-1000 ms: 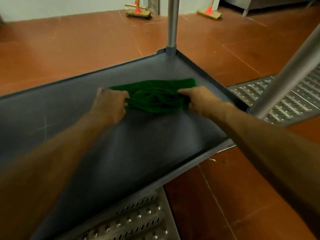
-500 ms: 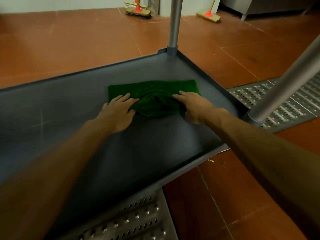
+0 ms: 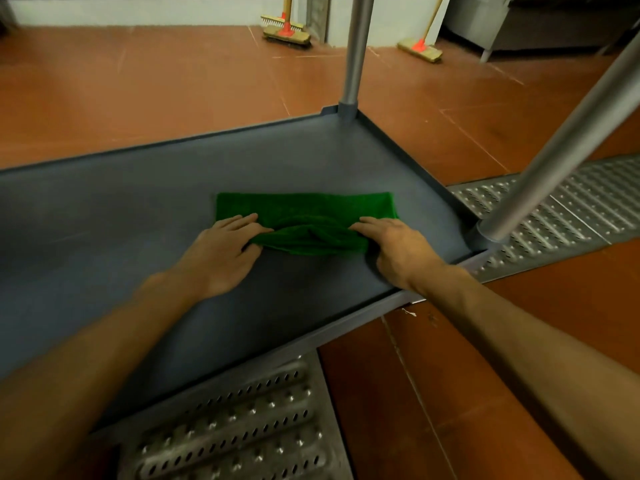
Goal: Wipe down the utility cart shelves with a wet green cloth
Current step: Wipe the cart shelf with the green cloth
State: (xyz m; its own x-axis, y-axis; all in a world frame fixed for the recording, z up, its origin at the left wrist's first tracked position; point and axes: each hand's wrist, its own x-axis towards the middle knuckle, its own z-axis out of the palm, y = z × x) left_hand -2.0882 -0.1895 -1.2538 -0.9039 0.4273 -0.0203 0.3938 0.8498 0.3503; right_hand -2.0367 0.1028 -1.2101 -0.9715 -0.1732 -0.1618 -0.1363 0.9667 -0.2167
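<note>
Green cloth point(image 3: 304, 206) near cart shelf point(image 3: 104, 220) right edge, bunched between left hand point(image 3: 221, 258) and right hand point(image 3: 398, 251); fingers straight, pressing down.

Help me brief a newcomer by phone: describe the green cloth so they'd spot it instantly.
Find the grey cart shelf over the red-tiled floor, then its right end between two metal posts. The cloth lies there, bunched along its near edge, with the left hand and right hand resting on it. It is the only bright green thing in sight.
</note>
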